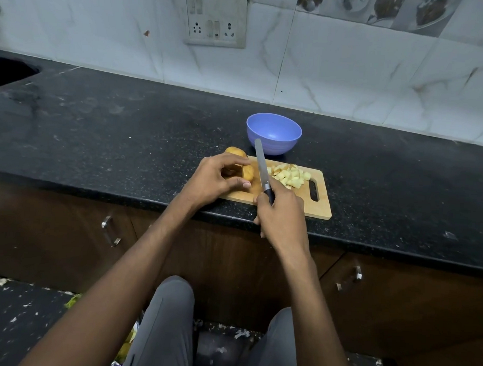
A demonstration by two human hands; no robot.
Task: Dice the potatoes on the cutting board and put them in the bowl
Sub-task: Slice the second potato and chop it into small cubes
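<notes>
Gripping the knife by its dark handle, the right hand angles the blade over the cutting board; left hand curls round a cut potato — a whole potato just behind; diced pieces heaped right of the blade; blue bowl beyond the board, nothing visible inside.

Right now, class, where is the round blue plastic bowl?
In the head view, the round blue plastic bowl stands on the black countertop, just beyond the wooden cutting board, behind the knife tip.
</notes>
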